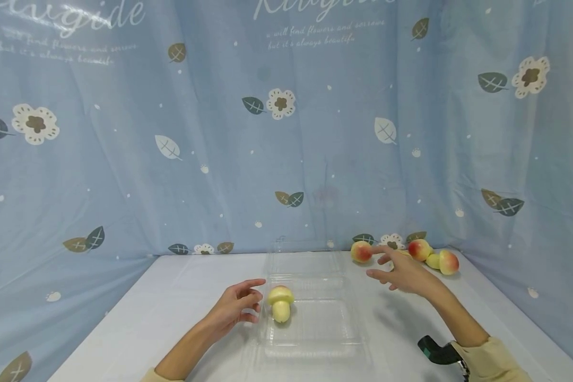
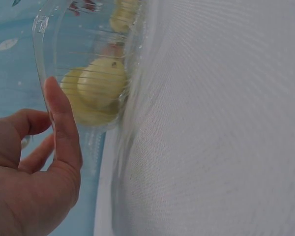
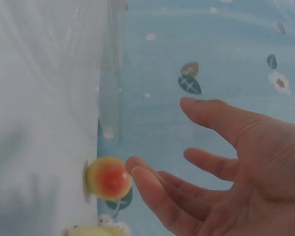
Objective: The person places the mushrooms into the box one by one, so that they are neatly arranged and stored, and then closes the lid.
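In the head view, a pale-yellow mushroom (image 1: 280, 306) is seen inside the clear container (image 1: 317, 321), at its left. From the left wrist, relaxed fingers of the left hand (image 2: 42, 182) are seen at its rim; from the right wrist, the right hand (image 3: 263, 179) is held unclenched near a red-yellow ball (image 3: 108, 178) right of the container.

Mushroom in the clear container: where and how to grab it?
Likely the stem, pinched across from above: the mushroom lies with its narrower stem toward the wearer, wider cap beyond, and the container rises close on its left.

The container (image 1: 315, 318) looks like smooth, glossy plastic.
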`<act>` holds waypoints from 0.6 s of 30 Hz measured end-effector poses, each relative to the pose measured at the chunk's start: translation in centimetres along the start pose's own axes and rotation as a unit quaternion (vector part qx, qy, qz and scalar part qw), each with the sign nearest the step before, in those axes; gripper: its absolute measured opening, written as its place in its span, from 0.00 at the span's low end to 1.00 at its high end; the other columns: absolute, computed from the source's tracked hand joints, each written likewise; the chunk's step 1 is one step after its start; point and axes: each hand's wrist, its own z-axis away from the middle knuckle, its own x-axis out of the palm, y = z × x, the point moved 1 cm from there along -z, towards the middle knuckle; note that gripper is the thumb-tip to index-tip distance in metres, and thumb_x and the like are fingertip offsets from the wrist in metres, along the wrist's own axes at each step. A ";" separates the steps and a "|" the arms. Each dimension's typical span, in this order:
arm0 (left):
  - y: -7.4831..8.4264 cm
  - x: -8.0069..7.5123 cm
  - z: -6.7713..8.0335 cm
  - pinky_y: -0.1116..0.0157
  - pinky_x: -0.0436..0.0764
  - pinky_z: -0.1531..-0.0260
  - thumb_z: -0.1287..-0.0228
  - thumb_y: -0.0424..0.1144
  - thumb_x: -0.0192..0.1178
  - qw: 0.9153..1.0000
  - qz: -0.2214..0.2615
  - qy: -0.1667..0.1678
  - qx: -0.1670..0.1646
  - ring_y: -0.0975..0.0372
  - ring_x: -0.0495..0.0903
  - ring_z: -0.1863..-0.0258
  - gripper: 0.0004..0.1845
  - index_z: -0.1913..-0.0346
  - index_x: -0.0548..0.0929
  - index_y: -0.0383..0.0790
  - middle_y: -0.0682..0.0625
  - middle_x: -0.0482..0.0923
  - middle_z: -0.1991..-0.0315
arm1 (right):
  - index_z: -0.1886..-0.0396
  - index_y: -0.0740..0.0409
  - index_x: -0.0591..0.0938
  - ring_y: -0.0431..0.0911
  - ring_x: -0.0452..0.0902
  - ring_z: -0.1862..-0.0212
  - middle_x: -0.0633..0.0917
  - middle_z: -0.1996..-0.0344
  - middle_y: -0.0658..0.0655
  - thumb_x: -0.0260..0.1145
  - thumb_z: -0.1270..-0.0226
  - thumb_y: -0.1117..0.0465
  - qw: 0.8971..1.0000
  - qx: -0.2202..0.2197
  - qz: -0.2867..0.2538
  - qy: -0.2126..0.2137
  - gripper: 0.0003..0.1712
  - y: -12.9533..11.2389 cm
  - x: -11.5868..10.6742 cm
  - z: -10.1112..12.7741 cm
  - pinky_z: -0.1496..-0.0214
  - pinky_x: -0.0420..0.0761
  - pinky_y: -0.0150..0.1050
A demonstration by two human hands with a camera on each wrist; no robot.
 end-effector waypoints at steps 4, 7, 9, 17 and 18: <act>0.1 0.0 0.0 0.68 0.85 0.70 0.31 0.37 0.59 1.000 0.001 -0.001 0.000 0.63 0.78 0.67 0.31 0.28 0.65 0.35 0.51 0.75 0.59 | 0.30 0.62 0.65 0.47 0.86 0.62 0.75 0.42 0.74 0.70 0.37 0.46 1.000 0.019 -0.009 0.011 0.43 1.0 -0.4 0.3 0.64 0.88 0.42; 0.1 0.0 0.0 0.68 0.85 0.71 0.30 0.37 0.58 1.000 0.003 -0.001 0.000 0.64 0.79 0.67 0.30 0.28 0.64 0.35 0.51 0.75 0.59 | 0.29 0.62 0.62 0.49 0.86 0.61 0.73 0.41 0.76 0.69 0.37 0.45 0.999 0.033 -0.002 0.017 0.45 1.7 -0.8 0.4 0.62 0.88 0.43; 0.1 0.1 0.0 0.68 0.85 0.71 0.29 0.36 0.57 1.000 0.003 -0.002 0.001 0.64 0.79 0.67 0.30 0.28 0.64 0.34 0.51 0.75 0.59 | 0.29 0.64 0.61 0.50 0.86 0.61 0.72 0.40 0.78 0.69 0.36 0.45 0.999 0.039 0.008 0.021 0.46 2.1 -1.1 0.5 0.62 0.88 0.43; 0.1 0.1 0.1 0.69 0.84 0.71 0.30 0.36 0.58 1.000 -0.003 -0.001 0.004 0.64 0.78 0.68 0.30 0.28 0.64 0.34 0.51 0.75 0.59 | 0.28 0.69 0.57 0.54 0.85 0.59 0.65 0.38 0.82 0.67 0.35 0.42 0.996 0.076 0.019 0.030 0.50 3.3 -2.3 0.7 0.62 0.87 0.44; 0.1 0.1 0.1 0.68 0.84 0.71 0.30 0.36 0.58 1.000 -0.003 -0.001 0.003 0.64 0.78 0.68 0.30 0.28 0.64 0.34 0.51 0.75 0.59 | 0.28 0.70 0.57 0.55 0.85 0.58 0.64 0.38 0.82 0.67 0.35 0.42 0.997 0.076 0.016 0.030 0.50 3.5 -2.4 0.7 0.62 0.87 0.44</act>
